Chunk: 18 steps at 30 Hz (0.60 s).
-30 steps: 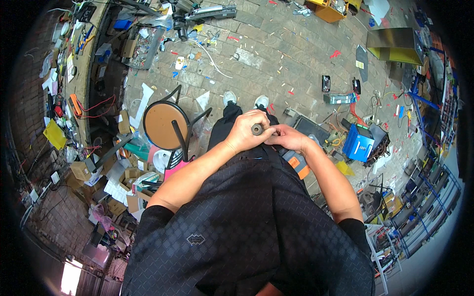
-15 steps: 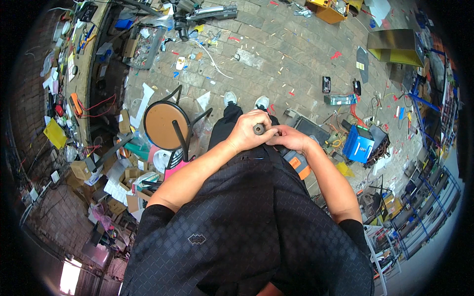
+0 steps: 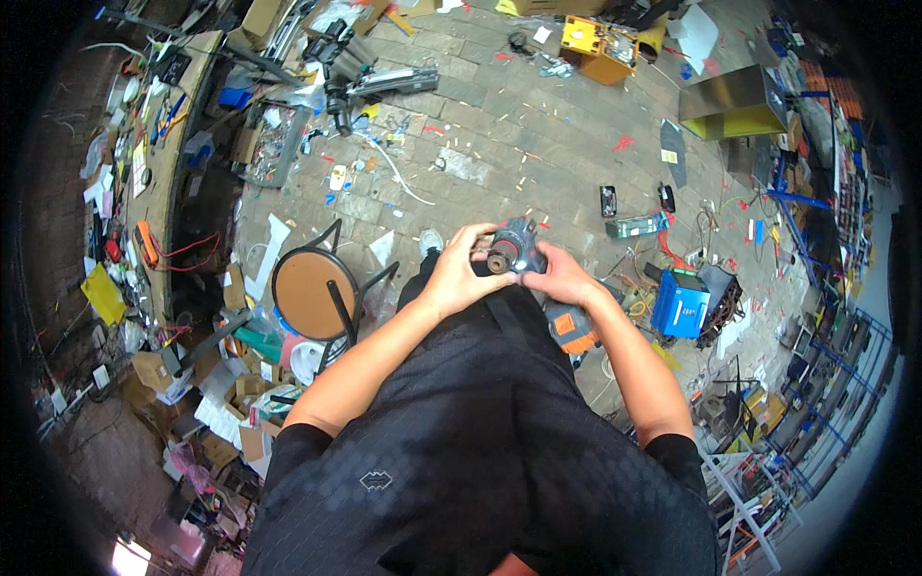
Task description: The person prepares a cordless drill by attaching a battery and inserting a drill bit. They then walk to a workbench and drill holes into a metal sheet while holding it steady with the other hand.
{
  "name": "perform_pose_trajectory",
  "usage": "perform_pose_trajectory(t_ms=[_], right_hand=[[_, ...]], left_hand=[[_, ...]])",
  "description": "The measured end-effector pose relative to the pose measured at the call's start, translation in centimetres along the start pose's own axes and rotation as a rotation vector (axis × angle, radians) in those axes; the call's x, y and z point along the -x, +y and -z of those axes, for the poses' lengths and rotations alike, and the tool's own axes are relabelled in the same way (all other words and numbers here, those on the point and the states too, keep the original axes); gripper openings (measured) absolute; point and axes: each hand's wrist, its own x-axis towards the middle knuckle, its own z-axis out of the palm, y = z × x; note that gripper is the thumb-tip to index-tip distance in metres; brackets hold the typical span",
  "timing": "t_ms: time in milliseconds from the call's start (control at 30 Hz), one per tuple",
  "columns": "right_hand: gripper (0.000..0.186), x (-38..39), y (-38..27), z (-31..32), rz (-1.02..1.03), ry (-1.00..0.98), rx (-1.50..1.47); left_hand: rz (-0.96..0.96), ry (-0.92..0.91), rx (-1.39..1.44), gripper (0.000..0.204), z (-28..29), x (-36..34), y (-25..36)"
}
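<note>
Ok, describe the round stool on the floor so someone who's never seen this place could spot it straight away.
Start at the long cluttered workbench along the left side, then look to the paved floor just right of it. The round stool stands there, close to the person's left hand and beside scattered cardboard boxes. Its flat, plain brown disc seat on thin black metal legs sets it apart from the boxy clutter around it.

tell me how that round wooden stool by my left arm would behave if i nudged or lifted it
The stool looks stiff: a flat round wooden seat on thin dark metal legs. With so slim a frame it is probably light for its size. The legs splay out past the seat, so a light nudge would likely scrape it over the brick paving rather than tip it.
</note>
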Motion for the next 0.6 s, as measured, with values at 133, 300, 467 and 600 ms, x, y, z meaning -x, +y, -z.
perform_pose_trajectory(t_ms=[133,300,467,600], right_hand=[[0.067,1.2,-1.7,-0.1,0.234,0.336,-0.012],[0.072,1.4,-2.1,-1.5,0.413,0.525,-0.012],[0.072,1.2,-2.1,-2.8,0.520,0.705,-0.010],[0.082,1.5,-1.9,-3.4,0.490,0.775,0.070]], left_hand=[[0.153,-0.205,0.293,0.099,0.0,0.4,1.4],[-0.024,-0.236,0.072,0.102,0.4,1.2,4.2],[-0.156,-0.182,0.034,0.090,0.4,1.3,3.8],[-0.051,-0.156,0.037,0.083,0.1,1.6,5.1]])
